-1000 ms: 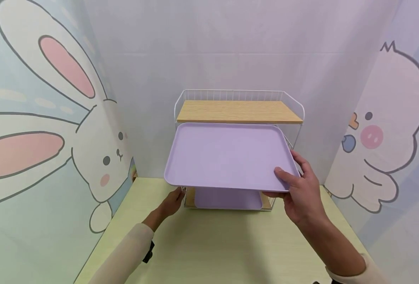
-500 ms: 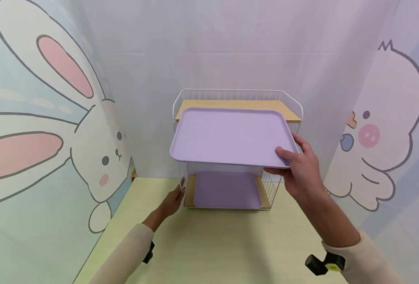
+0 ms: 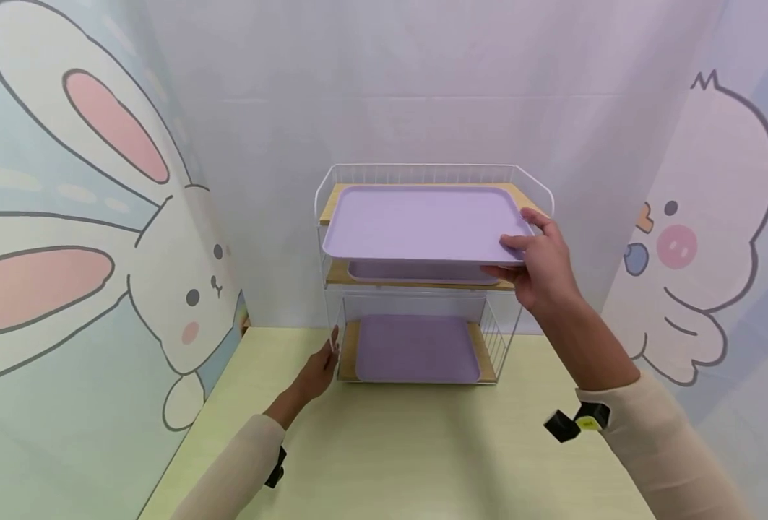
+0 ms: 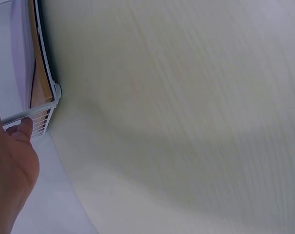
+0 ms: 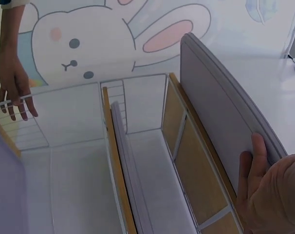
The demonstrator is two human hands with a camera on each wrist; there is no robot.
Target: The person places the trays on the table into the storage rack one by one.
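Observation:
My right hand (image 3: 542, 260) grips a lavender tray (image 3: 425, 224) by its right edge, thumb on top and fingers underneath. The tray overlaps the top wooden shelf (image 3: 519, 198) in the head view; the right wrist view shows it close above that shelf. Down at the lower left of the white wire rack (image 3: 350, 354), my left hand (image 3: 315, 372) holds the side wires (image 4: 16, 116). A second lavender tray (image 3: 423, 271) lies on the middle shelf, partly hidden by the held one. On the bottom shelf lies a third tray (image 3: 417, 349).
The rack stands at the back of a pale wooden table (image 3: 397, 448). Behind it hangs a light curtain (image 3: 423, 87). Cartoon-printed walls, one with a rabbit (image 3: 188, 267) and one with a chick (image 3: 696, 238), flank the table.
My right hand has raised the tray and moved it back, from in front of the middle shelf to the top shelf's level. The middle tray has come into view. My left hand stays at the rack.

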